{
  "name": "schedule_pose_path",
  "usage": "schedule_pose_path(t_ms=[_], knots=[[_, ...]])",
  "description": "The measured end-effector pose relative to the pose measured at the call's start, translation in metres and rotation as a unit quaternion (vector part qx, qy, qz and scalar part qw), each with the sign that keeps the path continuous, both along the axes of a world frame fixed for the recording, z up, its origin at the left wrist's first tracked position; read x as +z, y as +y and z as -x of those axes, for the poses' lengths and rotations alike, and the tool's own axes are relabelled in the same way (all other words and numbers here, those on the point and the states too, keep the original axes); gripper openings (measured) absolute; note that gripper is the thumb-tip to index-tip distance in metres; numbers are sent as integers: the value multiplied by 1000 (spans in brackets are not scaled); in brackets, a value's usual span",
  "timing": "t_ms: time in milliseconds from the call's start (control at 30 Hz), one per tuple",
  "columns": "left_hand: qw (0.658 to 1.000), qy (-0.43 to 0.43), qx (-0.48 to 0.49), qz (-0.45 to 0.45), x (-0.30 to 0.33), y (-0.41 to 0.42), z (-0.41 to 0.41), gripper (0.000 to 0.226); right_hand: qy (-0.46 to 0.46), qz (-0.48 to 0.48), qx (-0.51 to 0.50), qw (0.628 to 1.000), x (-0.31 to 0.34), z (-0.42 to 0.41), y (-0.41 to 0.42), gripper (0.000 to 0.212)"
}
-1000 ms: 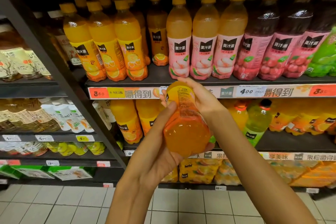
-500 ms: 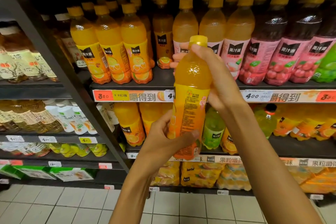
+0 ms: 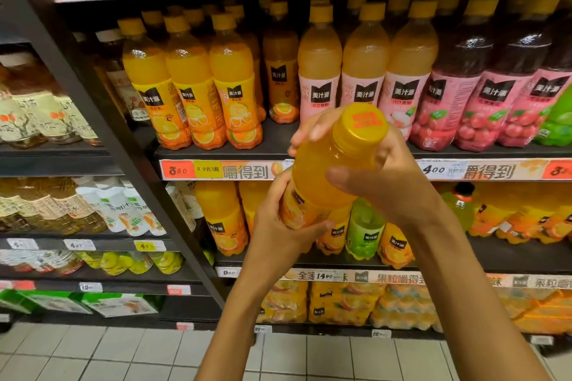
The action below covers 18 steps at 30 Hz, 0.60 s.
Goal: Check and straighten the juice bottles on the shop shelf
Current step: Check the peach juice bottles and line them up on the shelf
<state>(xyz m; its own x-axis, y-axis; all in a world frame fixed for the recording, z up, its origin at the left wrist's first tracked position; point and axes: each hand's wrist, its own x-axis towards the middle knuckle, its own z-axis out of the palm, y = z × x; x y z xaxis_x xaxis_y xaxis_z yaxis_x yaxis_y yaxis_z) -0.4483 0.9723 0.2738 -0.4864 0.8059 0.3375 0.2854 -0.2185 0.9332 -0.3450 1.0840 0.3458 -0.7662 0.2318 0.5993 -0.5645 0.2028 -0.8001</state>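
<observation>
An orange juice bottle [image 3: 322,176] with a yellow cap is held in front of the shelf, tilted so its cap points toward me. My left hand [image 3: 278,232] grips its lower labelled part from below. My right hand [image 3: 390,176] wraps around its upper part and neck, thumb across the front. Behind it, a row of orange juice bottles [image 3: 192,93] stands upright on the middle shelf [image 3: 278,139], with a gap in the front row directly behind the held bottle.
Peach-label bottles [image 3: 362,71] and dark red juice bottles [image 3: 483,83] stand to the right on the same shelf. The lower shelf holds orange bottles and a green bottle [image 3: 365,229]. A dark upright post [image 3: 123,145] divides off tea bottles at left. Tiled floor lies below.
The bottle went from bottom toward me, to upright, to tilted with its cap toward me. Both hands kept hold of it throughout. The view has shifted slightly closer.
</observation>
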Motion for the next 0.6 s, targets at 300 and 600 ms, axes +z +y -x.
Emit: schedule_pose_path(t_ms=[300, 600], knots=[[992, -44, -112, 27, -2, -7, 9, 75, -11, 52, 73, 996, 18, 12, 8, 19], [998, -36, 29, -41, 2, 4, -12, 66, -74, 180, -199, 960, 11, 34, 3, 19]])
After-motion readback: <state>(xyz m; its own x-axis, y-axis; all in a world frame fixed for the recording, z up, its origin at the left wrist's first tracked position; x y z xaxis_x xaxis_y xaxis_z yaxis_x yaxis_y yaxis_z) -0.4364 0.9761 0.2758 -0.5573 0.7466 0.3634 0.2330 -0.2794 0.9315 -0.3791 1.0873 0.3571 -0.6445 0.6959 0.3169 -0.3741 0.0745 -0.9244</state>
